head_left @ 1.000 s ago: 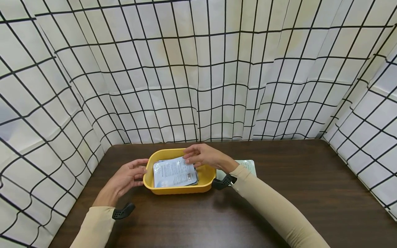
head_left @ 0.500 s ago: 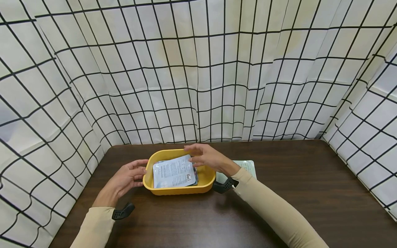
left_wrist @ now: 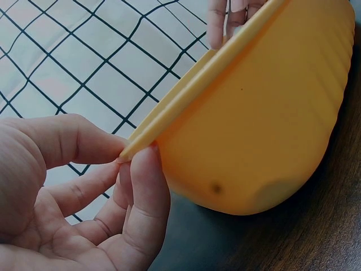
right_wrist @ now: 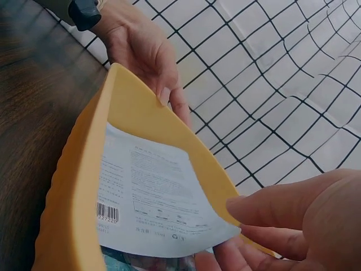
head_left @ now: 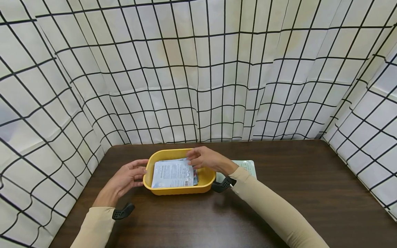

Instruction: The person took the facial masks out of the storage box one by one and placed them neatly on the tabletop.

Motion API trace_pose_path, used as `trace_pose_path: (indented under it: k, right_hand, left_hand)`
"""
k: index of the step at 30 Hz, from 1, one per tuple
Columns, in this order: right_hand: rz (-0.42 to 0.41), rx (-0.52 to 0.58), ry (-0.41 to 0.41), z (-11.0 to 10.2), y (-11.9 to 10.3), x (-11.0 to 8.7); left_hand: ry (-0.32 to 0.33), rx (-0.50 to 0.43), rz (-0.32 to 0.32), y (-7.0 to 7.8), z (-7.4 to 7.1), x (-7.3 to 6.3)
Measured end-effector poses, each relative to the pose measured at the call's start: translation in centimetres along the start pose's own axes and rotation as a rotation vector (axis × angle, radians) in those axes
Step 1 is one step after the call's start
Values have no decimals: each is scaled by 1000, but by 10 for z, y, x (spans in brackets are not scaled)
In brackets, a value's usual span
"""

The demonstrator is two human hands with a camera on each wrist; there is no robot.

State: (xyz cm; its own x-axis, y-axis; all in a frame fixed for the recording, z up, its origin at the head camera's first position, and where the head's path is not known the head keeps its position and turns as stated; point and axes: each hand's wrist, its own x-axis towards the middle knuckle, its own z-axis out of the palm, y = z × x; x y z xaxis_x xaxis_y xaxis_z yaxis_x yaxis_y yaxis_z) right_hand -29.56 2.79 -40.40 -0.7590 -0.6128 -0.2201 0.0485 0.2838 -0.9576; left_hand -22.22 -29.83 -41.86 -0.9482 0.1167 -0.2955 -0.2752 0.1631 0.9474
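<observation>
A yellow plastic basket [head_left: 206,188] stands at the back of the table, left of centre. Its left rim is pinched between the thumb and fingers of my left hand [head_left: 125,177]. Inside lies a pale blue sheet mask packet [head_left: 172,175], printed with small text and a barcode, over other packets. Reaching over the basket's back right side, my right hand [head_left: 211,160] holds the packet's near corner, thumb above and fingertips below in the right wrist view. Part of a colourful packet [right_wrist: 163,262] shows beneath it.
A mint green packet [head_left: 248,166] lies on the dark wooden table [head_left: 297,182] right of the basket, partly hidden by my right forearm. White curtains [head_left: 223,96] with a black grid enclose the table's back and sides.
The pale blue packet has turned from a tilt to lie straighter in the basket, and my right hand shifted slightly with it. My left hand has stayed at the rim.
</observation>
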Motion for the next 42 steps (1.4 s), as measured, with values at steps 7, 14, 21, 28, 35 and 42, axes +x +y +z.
trace_pose_path:
  k: [7,14,21,28,35,42]
  right_hand:
    - [16,-56,-22,1,0,3]
    - [-9,-46,-89,2,-1,-1]
    - [-47,-125,-149,6,-1,-1]
    - [-77,-135,-107,8,-2,-4]
    - [-109,-78,-55,-1,-5,-9]
    - [-163,-25,-36,-16,-14,-22]
  left_hand:
    - [-6,0,1,0,1,1]
    - [0,0,1,1,0,0]
    - [-8,10,5,1,0,-1]
    - [-2,10,-1,0,-1,0]
    - [4,6,-5,-1,-1,1]
    - [8,12,-8,-1,-2,1]
